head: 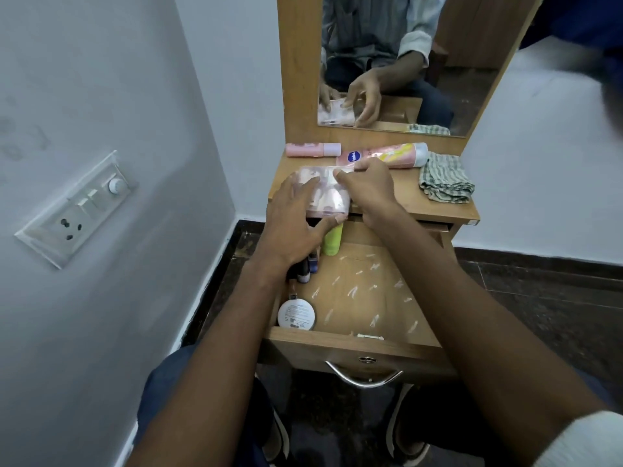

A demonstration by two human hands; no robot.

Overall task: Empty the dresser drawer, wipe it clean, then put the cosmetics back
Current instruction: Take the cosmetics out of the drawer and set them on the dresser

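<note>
The wooden drawer [371,345] is pulled open below me, its floor smeared with pale streaks. Along its left side lie a green bottle [333,240], dark small bottles [305,271] and a round white compact [296,315]. Both hands hold a clear plastic case of pink cosmetics [328,193] at the dresser top's front left edge. My left hand [296,220] grips its near side with the thumb underneath. My right hand [365,187] pinches its far right corner. A pink tube [313,150] and a pink-yellow tube [387,155] lie on the dresser top [424,203].
A striped folded cloth [445,176] lies on the right of the dresser top. A mirror [387,62] stands behind it. A white wall with a switch and socket panel [77,207] is close on the left. The drawer has a metal handle [364,379].
</note>
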